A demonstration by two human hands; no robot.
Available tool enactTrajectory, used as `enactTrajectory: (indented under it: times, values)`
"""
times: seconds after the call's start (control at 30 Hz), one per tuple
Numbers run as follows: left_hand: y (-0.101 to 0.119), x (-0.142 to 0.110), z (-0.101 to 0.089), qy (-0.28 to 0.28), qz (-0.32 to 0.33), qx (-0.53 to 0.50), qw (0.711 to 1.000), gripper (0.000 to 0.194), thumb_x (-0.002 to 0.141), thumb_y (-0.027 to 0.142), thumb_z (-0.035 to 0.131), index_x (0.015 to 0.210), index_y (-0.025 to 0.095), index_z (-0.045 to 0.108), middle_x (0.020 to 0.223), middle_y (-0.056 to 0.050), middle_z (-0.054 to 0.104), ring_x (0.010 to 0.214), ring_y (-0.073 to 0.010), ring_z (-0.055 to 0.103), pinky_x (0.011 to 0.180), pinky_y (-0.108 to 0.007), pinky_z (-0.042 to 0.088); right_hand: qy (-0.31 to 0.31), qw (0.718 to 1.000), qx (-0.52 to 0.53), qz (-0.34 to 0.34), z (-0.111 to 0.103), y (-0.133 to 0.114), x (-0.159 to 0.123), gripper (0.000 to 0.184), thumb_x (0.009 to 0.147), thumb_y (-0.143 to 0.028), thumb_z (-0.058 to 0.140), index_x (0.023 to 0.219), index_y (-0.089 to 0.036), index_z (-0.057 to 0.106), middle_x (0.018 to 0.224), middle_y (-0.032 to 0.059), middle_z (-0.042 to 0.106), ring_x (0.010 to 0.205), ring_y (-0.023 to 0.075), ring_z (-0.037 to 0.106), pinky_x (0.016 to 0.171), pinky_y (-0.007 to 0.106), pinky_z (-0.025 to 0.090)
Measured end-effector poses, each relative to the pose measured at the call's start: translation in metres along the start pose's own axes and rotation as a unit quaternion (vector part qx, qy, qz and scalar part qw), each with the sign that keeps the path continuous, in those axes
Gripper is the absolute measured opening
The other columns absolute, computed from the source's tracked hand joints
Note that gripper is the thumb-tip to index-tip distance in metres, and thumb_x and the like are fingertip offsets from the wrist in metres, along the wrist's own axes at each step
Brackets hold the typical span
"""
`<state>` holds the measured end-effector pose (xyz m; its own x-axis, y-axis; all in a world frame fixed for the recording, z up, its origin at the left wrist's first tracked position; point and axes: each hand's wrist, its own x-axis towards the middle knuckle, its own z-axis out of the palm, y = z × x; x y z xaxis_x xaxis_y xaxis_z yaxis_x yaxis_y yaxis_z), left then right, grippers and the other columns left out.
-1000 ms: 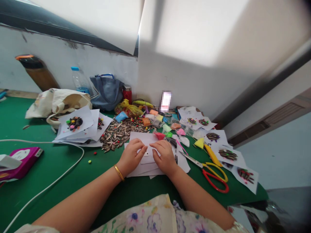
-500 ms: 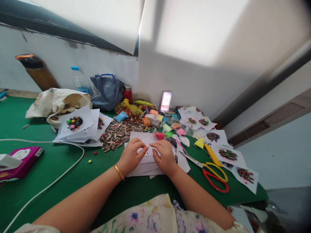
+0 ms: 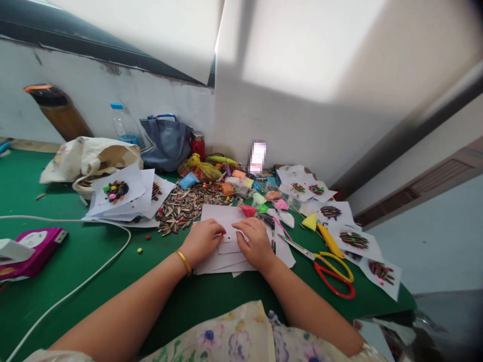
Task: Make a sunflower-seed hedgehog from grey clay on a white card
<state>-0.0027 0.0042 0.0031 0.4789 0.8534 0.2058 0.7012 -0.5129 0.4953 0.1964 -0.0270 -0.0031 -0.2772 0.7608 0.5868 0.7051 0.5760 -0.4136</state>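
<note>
Left hand (image 3: 204, 243) is resting curled over the paper (image 3: 222, 213); can't tell if it's pinching anything. Right hand (image 3: 256, 243) is resting opposite, thumb and forefinger apart. Paper is lying just beside the seeds (image 3: 180, 207).

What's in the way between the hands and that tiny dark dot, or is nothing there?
Nothing visible is in the way. The tiny dark dot shows over the white paper, in the gap between the left hand and right hand. The scissors lie off to the right.
</note>
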Motion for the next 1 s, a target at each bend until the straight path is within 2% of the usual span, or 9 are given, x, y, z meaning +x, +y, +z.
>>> enactTrajectory:
  times: [0.2,0.4,0.73,1.0]
  values:
    - [0.0000,-0.0010,0.0020,-0.020,-0.003,0.040,0.999,0.009,0.080,0.024,0.067,0.084,0.024,0.074,0.086,-0.003,0.073,0.084,-0.0217,0.065,0.082,-0.037,0.040,-0.008,1.000,-0.004,0.007,0.0006,-0.0007,0.0007,0.022,0.090,-0.019,0.053,0.106,-0.022,0.067,0.097,0.0059,0.065,0.097,0.0219,0.055,0.090,0.040,0.038]
    - [-0.0033,0.0003,0.0021,-0.032,0.000,0.008,0.999,0.007,0.076,0.023,0.069,0.080,0.022,0.074,0.078,-0.004,0.071,0.074,-0.0197,0.063,0.072,-0.031,0.043,-0.018,1.000,-0.006,0.010,0.0005,-0.0003,0.0008,0.021,0.090,-0.020,0.053,0.106,-0.022,0.068,0.097,0.0057,0.065,0.097,0.0219,0.055,0.089,0.039,0.038]
    - [-0.0046,-0.0009,-0.0002,-0.048,0.022,0.008,0.999,0.017,0.076,0.015,0.065,0.087,0.022,0.075,0.085,-0.007,0.070,0.083,-0.0226,0.064,0.078,-0.032,0.046,-0.021,1.000,-0.006,0.014,0.0018,0.0005,0.0004,0.021,0.090,-0.020,0.054,0.105,-0.023,0.069,0.096,0.0054,0.066,0.097,0.0213,0.056,0.089,0.039,0.039]
    - [-0.0023,-0.0018,0.0000,-0.049,0.027,0.012,0.998,0.016,0.078,0.015,0.064,0.082,0.024,0.077,0.086,-0.007,0.071,0.085,-0.0233,0.064,0.083,-0.034,0.046,-0.028,0.999,0.001,0.016,0.0043,0.0030,0.0005,0.021,0.090,-0.020,0.054,0.104,-0.023,0.069,0.095,0.0057,0.066,0.095,0.0215,0.056,0.088,0.038,0.040]
